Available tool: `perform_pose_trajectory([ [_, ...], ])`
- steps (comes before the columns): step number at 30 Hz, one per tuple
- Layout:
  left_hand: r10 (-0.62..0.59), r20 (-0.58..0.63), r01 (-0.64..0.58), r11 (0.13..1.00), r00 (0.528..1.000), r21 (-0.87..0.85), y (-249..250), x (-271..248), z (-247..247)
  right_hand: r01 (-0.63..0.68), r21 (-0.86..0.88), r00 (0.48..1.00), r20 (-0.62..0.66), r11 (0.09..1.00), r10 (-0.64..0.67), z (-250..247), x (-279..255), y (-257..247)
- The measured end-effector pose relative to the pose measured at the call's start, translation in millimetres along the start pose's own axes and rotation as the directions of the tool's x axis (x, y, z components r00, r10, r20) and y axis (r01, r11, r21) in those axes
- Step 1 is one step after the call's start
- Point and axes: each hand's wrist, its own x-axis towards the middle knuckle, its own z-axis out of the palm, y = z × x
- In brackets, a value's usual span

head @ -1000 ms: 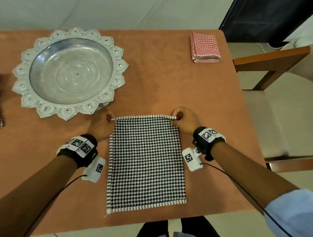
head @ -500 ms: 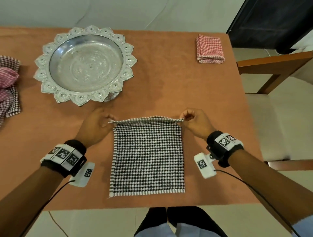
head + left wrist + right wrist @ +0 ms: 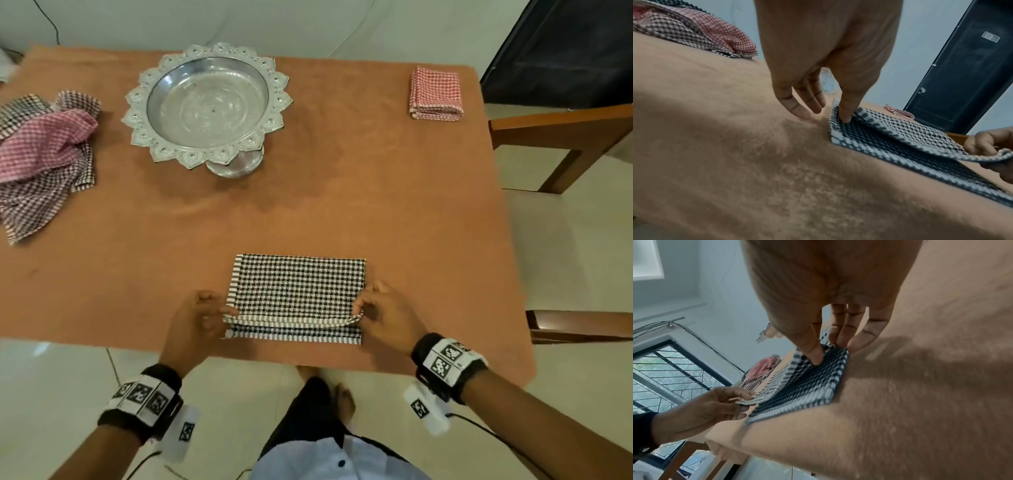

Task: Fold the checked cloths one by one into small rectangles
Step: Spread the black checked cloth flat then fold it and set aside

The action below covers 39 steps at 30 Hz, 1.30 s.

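A black-and-white checked cloth [image 3: 298,287] lies folded in half near the front edge of the table [image 3: 342,205]. Its upper layer's striped edge is raised slightly above the lower layer's near edge. My left hand [image 3: 227,310] pinches the left corner of that upper edge, with the thumb on top in the left wrist view [image 3: 844,113]. At the other end my right hand [image 3: 358,310] pinches the right corner, seen close in the right wrist view [image 3: 818,356]. A red checked cloth [image 3: 435,94] lies folded small at the far right.
A heap of unfolded checked cloths [image 3: 41,154] sits at the left edge. An ornate silver footed tray [image 3: 274,102] stands at the back centre. A wooden chair [image 3: 561,130] is beside the table on the right.
Both hands have carried the cloth's far edge toward me and over onto the near edge, so the cloth now lies doubled. The head view has tilted to show more of the table.
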Motion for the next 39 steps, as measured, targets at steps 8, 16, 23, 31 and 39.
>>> perform_pose_trajectory([
  [8, -0.021, -0.066, 0.023, 0.999, 0.998, 0.023, 4.0, -14.5, 16.6, -0.098, 0.087, 0.993, -0.059, 0.991, 0.103, 20.4, -22.4, 10.3],
  [16, 0.001, 0.04, -0.002, 1.0, 0.999, 0.03, 0.7, -17.4, 6.9, -0.079, 0.117, 0.995, -0.046, 0.99, 0.085, 22.1, -25.9, 10.0],
  [23, 0.1, 0.069, -0.106, 0.991, 0.993, 0.079, -16.5, -13.9, 8.4, -0.066, 0.1, 0.996, -0.045, 0.993, 0.071, 28.0, -29.3, 12.5],
  [31, 0.206, 0.167, -0.23, 0.963, 0.964, 0.137, -16.6, -9.7, -2.0, -0.091, -0.085, 0.996, -0.03, 0.992, 0.089, 20.0, -38.8, -2.4],
  [39, 0.263, 0.333, -0.411, 0.734, 0.906, 0.541, 49.9, 11.0, 20.3, -0.071, -0.267, 0.988, -0.155, 0.961, 0.03, 71.2, 0.9, -71.8],
])
